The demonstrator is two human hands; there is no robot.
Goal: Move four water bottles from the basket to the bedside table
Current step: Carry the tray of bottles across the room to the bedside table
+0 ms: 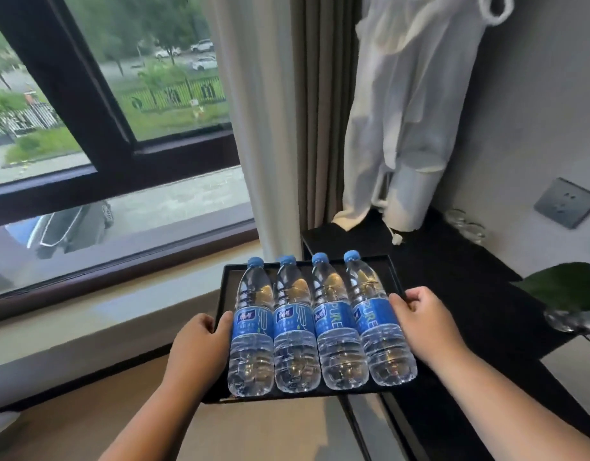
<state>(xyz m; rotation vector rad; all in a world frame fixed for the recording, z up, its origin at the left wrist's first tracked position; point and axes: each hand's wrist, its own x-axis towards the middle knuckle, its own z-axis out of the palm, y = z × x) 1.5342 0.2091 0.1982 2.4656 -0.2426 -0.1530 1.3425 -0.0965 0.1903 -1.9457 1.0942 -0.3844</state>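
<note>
4 clear water bottles (295,324) with blue caps lie side by side in the black basket (229,287), caps toward 12 o'clock. Their labels are blue. "PURE" reads on the 2 rightmost, and the other writing is too small to read. My left hand (200,341) grips the basket's 9 o'clock edge, my right hand (426,321) its 3 o'clock edge. The dark desk (453,277) lies at 2 o'clock.

Bare left hand (200,341), bare right hand (426,324), both forearms bare.
</note>
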